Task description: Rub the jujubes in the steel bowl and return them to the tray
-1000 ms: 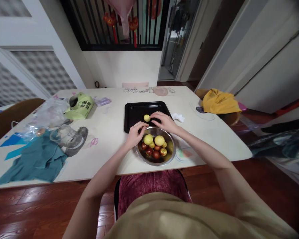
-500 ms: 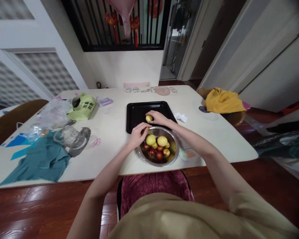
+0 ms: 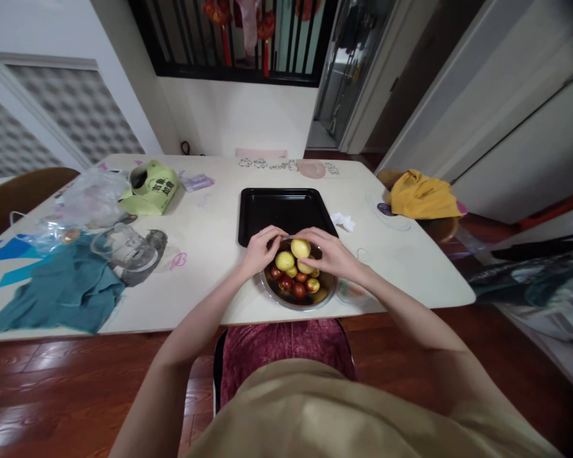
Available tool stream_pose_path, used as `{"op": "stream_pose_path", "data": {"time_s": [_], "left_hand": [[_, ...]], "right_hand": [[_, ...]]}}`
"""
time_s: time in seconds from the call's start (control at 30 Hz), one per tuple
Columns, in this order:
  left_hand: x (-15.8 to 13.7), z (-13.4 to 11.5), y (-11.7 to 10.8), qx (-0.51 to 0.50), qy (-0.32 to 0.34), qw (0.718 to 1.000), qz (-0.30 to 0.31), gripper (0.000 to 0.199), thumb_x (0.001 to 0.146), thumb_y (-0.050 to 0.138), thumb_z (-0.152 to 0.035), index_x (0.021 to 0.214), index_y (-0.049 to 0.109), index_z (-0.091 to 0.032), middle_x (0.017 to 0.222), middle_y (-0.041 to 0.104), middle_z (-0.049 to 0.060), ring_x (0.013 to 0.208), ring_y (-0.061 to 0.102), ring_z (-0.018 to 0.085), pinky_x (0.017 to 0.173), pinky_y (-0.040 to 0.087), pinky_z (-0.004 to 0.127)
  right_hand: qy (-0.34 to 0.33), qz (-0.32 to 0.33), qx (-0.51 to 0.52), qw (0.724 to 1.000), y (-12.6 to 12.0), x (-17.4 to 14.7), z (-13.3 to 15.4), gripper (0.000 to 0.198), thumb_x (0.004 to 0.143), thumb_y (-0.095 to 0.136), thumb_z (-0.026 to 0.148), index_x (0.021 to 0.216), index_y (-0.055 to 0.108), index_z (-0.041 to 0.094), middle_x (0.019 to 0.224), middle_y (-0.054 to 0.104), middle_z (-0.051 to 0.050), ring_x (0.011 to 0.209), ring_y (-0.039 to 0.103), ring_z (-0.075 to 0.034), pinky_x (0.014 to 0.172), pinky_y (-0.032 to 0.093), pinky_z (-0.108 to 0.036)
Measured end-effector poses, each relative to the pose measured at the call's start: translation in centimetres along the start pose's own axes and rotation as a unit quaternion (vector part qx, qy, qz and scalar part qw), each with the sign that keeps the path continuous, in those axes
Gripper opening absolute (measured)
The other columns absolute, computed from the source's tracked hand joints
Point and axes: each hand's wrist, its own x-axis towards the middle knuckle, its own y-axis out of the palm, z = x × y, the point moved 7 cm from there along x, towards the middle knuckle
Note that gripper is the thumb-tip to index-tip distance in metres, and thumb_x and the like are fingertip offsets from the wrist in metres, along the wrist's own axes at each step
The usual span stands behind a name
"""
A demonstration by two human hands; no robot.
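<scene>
A metal bowl [image 3: 267,298] stands at the table's front edge, holding round yellow fruits [image 3: 284,261] and smaller red-brown fruits [image 3: 299,290] that look like jujubes. My right hand [image 3: 333,256] is closed around a lemon-like yellow fruit [image 3: 300,248] over the bowl's far side. At the far left rim, my left hand [image 3: 261,250] has its fingers curled on the bowl's edge. Just behind the bowl lies a black baking tray [image 3: 284,210], with nothing seen on it; its near edge is partly hidden by my hands.
To the left are a teal cloth [image 3: 64,289], a clear plastic jar [image 3: 127,247], a plastic bag [image 3: 93,194] and a light green box [image 3: 153,187]. A crumpled white tissue [image 3: 344,221] lies right of the tray. Yellow fabric [image 3: 423,194] hangs on a chair at the right.
My right hand has moved from over the tray back to the bowl with the yellow fruit. My left hand stays by the bowl's rim. The tray now shows in full view.
</scene>
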Motion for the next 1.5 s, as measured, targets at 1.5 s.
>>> {"op": "stream_pose_path", "data": {"time_s": [1.5], "left_hand": [[0.1,-0.1,0.5,-0.025,0.004,0.997,0.067,0.022,0.106,0.054,-0.026,0.104,0.075,-0.020,0.107,0.077,0.009,0.101,0.074,0.020,0.094,0.058,0.035]], "right_hand": [[0.132,-0.257,0.016,0.957,1.3,-9.5,-4.0,0.034,0.111,0.044,0.040,0.118,0.072,0.024,0.117,0.075,-0.011,0.113,0.068,-0.028,0.102,0.056,-0.051]]}}
